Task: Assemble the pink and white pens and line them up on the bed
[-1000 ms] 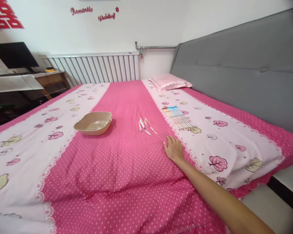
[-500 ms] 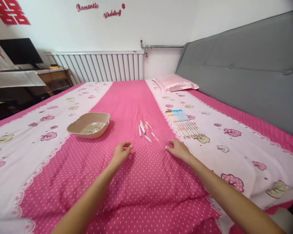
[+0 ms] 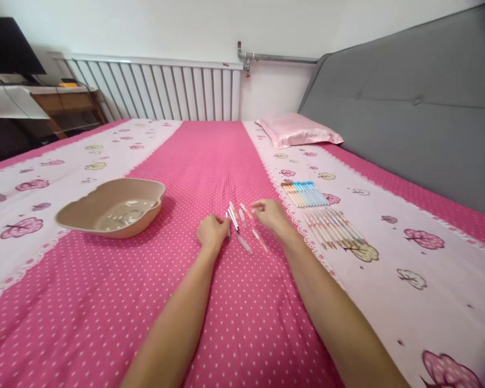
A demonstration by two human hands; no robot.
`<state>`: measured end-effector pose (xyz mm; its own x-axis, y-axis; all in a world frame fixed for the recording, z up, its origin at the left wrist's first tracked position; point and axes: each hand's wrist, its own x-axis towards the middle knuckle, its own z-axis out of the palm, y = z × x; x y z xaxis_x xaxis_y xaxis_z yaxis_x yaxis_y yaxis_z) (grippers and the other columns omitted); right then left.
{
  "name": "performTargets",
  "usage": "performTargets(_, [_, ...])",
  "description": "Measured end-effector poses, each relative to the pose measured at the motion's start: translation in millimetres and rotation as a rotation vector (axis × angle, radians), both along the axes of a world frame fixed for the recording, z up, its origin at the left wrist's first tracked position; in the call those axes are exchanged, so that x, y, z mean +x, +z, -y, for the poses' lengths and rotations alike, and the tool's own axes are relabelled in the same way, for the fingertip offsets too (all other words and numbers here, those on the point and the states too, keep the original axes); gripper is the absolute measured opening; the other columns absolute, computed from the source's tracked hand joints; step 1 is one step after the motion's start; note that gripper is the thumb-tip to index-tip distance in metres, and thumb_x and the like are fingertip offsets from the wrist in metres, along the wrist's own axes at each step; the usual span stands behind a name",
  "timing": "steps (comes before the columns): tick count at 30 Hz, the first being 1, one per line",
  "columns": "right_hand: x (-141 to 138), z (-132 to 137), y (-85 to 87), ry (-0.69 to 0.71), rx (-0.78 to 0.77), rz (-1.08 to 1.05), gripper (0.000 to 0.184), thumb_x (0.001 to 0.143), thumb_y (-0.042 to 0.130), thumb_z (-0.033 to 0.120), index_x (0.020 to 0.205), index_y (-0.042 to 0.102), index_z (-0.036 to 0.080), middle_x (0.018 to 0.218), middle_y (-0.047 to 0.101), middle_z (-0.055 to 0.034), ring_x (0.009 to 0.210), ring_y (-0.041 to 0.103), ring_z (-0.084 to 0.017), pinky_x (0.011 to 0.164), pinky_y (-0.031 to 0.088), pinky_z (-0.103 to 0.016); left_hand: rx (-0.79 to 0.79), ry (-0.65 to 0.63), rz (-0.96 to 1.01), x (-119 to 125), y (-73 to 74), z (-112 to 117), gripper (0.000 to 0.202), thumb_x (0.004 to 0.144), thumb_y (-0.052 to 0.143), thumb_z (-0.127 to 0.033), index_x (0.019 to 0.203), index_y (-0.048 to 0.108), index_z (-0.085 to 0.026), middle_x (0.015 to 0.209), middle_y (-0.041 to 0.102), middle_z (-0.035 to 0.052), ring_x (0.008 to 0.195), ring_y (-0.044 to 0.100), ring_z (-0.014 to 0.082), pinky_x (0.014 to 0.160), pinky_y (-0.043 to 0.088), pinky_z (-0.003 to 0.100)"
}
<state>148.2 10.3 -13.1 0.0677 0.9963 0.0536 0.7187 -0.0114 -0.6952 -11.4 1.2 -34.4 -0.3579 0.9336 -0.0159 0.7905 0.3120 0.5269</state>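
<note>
Several loose pens [image 3: 239, 222] lie in a small pile on the pink dotted bedspread [image 3: 210, 161]. My left hand [image 3: 212, 232] rests at the left edge of the pile, its fingers curled onto a white pen. On the right side of the pile, my right hand [image 3: 271, 214] pinches the end of a pinkish pen with its fingertips. A beige bowl [image 3: 76, 218] with small pieces inside sits on the bed to the left.
Two tidy rows of pens lie to the right on the white strip, a blue-capped row [image 3: 305, 193] and a paler row [image 3: 334, 226]. A pink pillow [image 3: 299, 129] lies by the grey headboard [image 3: 408, 108]. A radiator [image 3: 157, 89] and a desk [image 3: 64, 102] stand behind the bed.
The camera has moved closer and tilted down. Both hands have moved forward from the bare bedspread to the loose pens and closed on them.
</note>
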Motion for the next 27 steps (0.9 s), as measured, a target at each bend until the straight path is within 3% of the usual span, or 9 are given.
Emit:
performTargets(4, [-7, -11, -28.2, 0.004, 0.02, 0.006, 0.022, 0.08, 0.057, 0.02, 0.097, 0.071, 0.02, 0.093, 0.073, -0.0035, 0.084, 0.068, -0.014, 0.073, 0.047, -0.021, 0.005, -0.103, -0.063, -3, -8.6, 4, 0.045, 0.072, 0.051, -0.061, 0.077, 0.066, -0.02, 0.08, 0.07, 0.0114, 0.082, 0.064, 0.0293, 0.066, 0.042, 0.033])
performTargets(7, [-10, -9, -39.3, 0.003, 0.048, 0.088, 0.018, 0.078, 0.06, 0.025, 0.091, 0.072, 0.021, 0.087, 0.074, -0.0025, 0.082, 0.068, -0.017, 0.071, 0.047, -0.024, -0.017, -0.137, -0.116, -4, -7.5, 5, 0.039, 0.069, 0.058, -0.054, 0.086, 0.066, -0.02, 0.085, 0.07, 0.011, 0.083, 0.064, 0.0283, 0.068, 0.042, 0.033])
performTargets(12, [-13, -3, -33.3, 0.014, 0.022, 0.141, 0.015, 0.074, 0.064, 0.026, 0.086, 0.072, 0.022, 0.081, 0.073, -0.0009, 0.077, 0.067, -0.018, 0.067, 0.045, -0.025, -0.042, -0.185, -0.093, -5, -6.3, 6, 0.031, 0.069, 0.063, -0.044, 0.087, 0.067, -0.019, 0.086, 0.07, 0.0108, 0.082, 0.064, 0.026, 0.069, 0.042, 0.032])
performTargets(19, [1, 0, -21.5, 0.018, -0.044, 0.177, 0.014, 0.076, 0.063, 0.019, 0.086, 0.072, 0.021, 0.083, 0.072, -0.0032, 0.076, 0.065, -0.017, 0.066, 0.044, -0.025, -0.046, -0.207, 0.048, -11, -4.6, 6, 0.016, 0.071, 0.061, -0.029, 0.079, 0.068, -0.018, 0.069, 0.068, 0.0075, 0.069, 0.063, 0.0225, 0.06, 0.041, 0.029])
performTargets(24, [4, -2, -22.6, 0.028, -0.087, 0.207, 0.016, 0.078, 0.059, 0.018, 0.086, 0.072, 0.021, 0.085, 0.072, -0.0042, 0.077, 0.065, -0.019, 0.066, 0.043, -0.027, -0.058, -0.195, 0.11, -14, -3.1, 5, 0.015, 0.07, 0.059, -0.026, 0.079, 0.067, -0.016, 0.068, 0.068, 0.0073, 0.063, 0.062, 0.021, 0.055, 0.039, 0.028])
performTargets(27, [4, -6, -27.9, -0.016, -0.033, 0.256, 0.02, 0.081, 0.054, 0.019, 0.092, 0.07, 0.021, 0.091, 0.071, -0.0052, 0.084, 0.064, -0.02, 0.069, 0.043, -0.028, -0.053, -0.197, 0.128, -14, -3.3, 5, 0.014, 0.069, 0.058, -0.025, 0.077, 0.066, -0.016, 0.067, 0.068, 0.0069, 0.062, 0.062, 0.0203, 0.054, 0.039, 0.028])
